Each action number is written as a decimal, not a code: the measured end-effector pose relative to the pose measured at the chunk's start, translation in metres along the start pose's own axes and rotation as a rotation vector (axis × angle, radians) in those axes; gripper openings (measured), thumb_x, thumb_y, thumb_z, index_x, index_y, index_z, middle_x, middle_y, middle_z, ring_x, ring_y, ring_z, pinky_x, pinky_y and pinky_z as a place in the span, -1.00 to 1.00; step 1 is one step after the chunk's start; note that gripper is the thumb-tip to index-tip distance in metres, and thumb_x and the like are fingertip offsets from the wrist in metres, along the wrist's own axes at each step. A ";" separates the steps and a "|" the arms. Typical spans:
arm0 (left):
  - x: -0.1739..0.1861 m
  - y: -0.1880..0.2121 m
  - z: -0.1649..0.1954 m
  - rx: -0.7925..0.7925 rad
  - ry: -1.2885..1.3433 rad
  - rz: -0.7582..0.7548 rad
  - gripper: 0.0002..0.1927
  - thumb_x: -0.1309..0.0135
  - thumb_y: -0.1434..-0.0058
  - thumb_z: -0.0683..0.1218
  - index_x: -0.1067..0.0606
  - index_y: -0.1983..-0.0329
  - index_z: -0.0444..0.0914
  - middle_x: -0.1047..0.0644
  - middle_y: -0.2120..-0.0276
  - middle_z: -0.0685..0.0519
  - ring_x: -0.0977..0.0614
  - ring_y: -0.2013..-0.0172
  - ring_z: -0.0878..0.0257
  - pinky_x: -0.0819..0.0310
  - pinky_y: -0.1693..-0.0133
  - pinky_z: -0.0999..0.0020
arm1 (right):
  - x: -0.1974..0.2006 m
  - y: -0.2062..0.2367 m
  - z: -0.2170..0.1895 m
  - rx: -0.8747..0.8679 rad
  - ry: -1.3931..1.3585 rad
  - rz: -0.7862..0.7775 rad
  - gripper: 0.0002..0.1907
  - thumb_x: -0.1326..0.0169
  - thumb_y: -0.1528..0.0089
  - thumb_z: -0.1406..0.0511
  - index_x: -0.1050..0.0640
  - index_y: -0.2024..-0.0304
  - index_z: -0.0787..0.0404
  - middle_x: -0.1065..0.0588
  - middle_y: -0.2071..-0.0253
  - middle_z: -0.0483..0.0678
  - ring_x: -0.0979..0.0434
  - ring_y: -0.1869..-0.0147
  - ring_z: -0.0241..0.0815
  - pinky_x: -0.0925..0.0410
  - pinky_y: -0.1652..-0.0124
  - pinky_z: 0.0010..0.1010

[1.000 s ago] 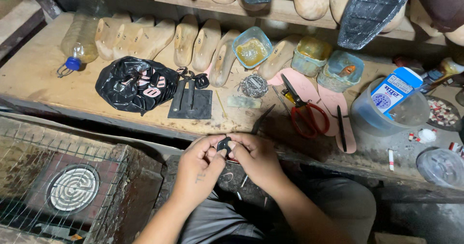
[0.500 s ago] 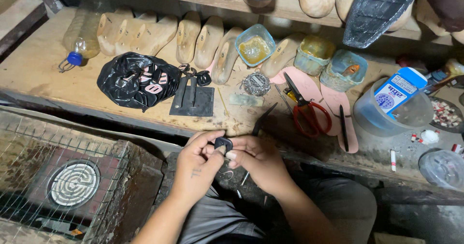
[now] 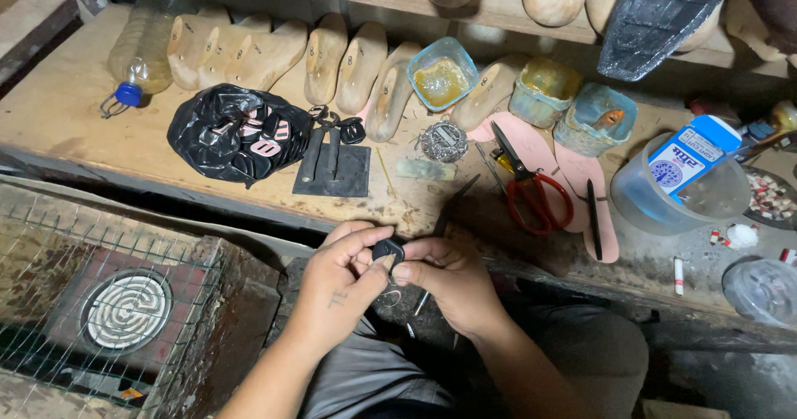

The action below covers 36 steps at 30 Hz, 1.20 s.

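between pinched hands (image 3: 390, 274), small black piece (image 3: 388, 250)

Both hands meet low in the view, just under centre

Left hand (image 3: 342, 284) reaches in from 7 o'clock, right hand (image 3: 452, 279) from 5 o'clock; fingers curled, fingertips pinched together at 12 o'clock of the knuckles, forearms converging upward in a V

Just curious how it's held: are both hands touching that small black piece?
Touching. The head view shows the left hand and right hand both pinching the small black piece between their fingertips.
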<state>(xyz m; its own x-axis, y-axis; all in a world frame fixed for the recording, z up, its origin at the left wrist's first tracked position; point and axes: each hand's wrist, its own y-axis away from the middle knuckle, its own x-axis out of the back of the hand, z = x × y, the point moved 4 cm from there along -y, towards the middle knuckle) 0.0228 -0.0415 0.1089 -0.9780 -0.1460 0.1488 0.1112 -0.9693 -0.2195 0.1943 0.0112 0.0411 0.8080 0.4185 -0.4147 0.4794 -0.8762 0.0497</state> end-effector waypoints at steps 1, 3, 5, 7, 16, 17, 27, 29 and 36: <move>0.000 0.000 0.000 0.025 0.071 0.009 -0.60 -0.11 -0.16 -0.34 -0.56 -0.10 -0.38 -0.47 0.17 0.11 -0.45 0.34 0.45 -0.38 0.29 0.58 | 0.000 -0.001 0.001 0.000 -0.025 0.006 -0.81 -0.22 -0.21 0.47 -0.61 0.11 0.38 -0.64 0.22 -0.01 -0.62 0.19 -0.24 -0.48 0.12 -0.39; -0.004 0.000 0.000 0.071 0.211 0.025 -0.62 -0.08 -0.19 -0.32 -0.54 -0.11 -0.37 -0.50 0.17 0.10 -0.55 0.29 0.45 -0.46 0.24 0.57 | -0.003 -0.003 0.001 -0.023 -0.123 0.024 -0.83 -0.20 -0.24 0.42 -0.61 0.12 0.35 -0.64 0.22 0.02 -0.62 0.20 -0.21 -0.48 0.12 -0.35; -0.012 0.001 0.001 0.071 0.306 0.015 -0.53 -0.14 -0.21 -0.32 -0.46 -0.22 -0.32 -0.53 0.12 0.06 -0.58 0.22 0.42 -0.56 0.16 0.48 | -0.010 -0.004 -0.002 -0.026 -0.268 0.020 -0.85 -0.18 -0.27 0.39 -0.61 0.12 0.32 -0.63 0.19 0.01 -0.62 0.18 -0.19 -0.48 0.09 -0.30; -0.015 0.001 0.003 0.009 0.279 -0.003 -0.55 -0.14 -0.23 -0.30 -0.47 -0.22 -0.32 -0.54 0.05 0.03 -0.60 0.13 0.38 -0.57 0.07 0.43 | -0.019 -0.003 -0.007 -0.011 -0.461 -0.020 -0.89 -0.17 -0.30 0.39 -0.60 0.12 0.27 -0.62 0.14 -0.02 -0.61 0.10 -0.18 -0.47 0.02 -0.24; -0.010 0.004 -0.014 0.123 0.178 0.084 -0.76 -0.06 -0.36 -0.16 -0.62 0.01 -0.36 -0.67 0.20 0.00 -0.64 0.21 0.34 -0.55 0.12 0.45 | -0.028 0.004 -0.001 -0.188 -0.190 0.010 -0.86 -0.16 -0.31 0.38 -0.61 0.09 0.28 -0.57 0.17 -0.06 -0.56 0.11 -0.24 -0.52 0.09 -0.27; -0.008 0.003 -0.016 0.135 0.176 0.094 -0.77 -0.05 -0.38 -0.15 -0.62 0.03 -0.37 -0.69 0.21 0.01 -0.65 0.21 0.34 -0.55 0.12 0.46 | -0.023 0.002 -0.002 -0.122 -0.110 0.054 -0.85 -0.16 -0.29 0.40 -0.58 0.09 0.29 -0.57 0.16 -0.06 -0.57 0.12 -0.25 -0.52 0.11 -0.31; -0.009 -0.002 -0.024 0.335 0.302 0.011 -0.68 0.00 -0.33 -0.11 -0.55 -0.10 -0.28 -0.68 0.23 0.04 -0.69 0.29 0.33 -0.63 0.29 0.42 | -0.001 -0.007 -0.020 0.112 0.365 0.175 -0.71 -0.13 -0.24 0.40 -0.56 -0.03 0.34 -0.62 0.25 -0.07 -0.62 0.21 -0.36 -0.47 0.19 -0.53; -0.008 -0.003 -0.022 0.299 0.301 -0.007 -0.69 -0.01 -0.34 -0.12 -0.57 -0.08 -0.32 -0.68 0.21 0.02 -0.70 0.28 0.31 -0.65 0.26 0.41 | -0.006 -0.007 -0.021 0.120 0.372 0.149 -0.71 -0.13 -0.23 0.40 -0.56 -0.01 0.33 -0.62 0.24 -0.08 -0.62 0.22 -0.37 -0.48 0.21 -0.53; -0.012 -0.001 -0.019 0.279 0.345 0.001 -0.76 -0.07 -0.31 -0.22 -0.59 0.00 -0.39 -0.63 0.19 -0.01 -0.72 0.26 0.26 -0.69 0.19 0.38 | -0.012 -0.006 -0.021 0.178 0.515 0.163 -0.80 -0.13 -0.28 0.38 -0.62 0.08 0.35 -0.63 0.29 -0.07 -0.58 0.25 -0.41 -0.46 0.25 -0.55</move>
<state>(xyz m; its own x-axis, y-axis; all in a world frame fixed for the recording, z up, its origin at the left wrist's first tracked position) 0.0311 -0.0348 0.0892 -0.9741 -0.1185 -0.1927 0.1096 -0.9924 0.0560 0.1886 0.0168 0.0647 0.9508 0.2981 0.0845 0.3055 -0.9473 -0.0962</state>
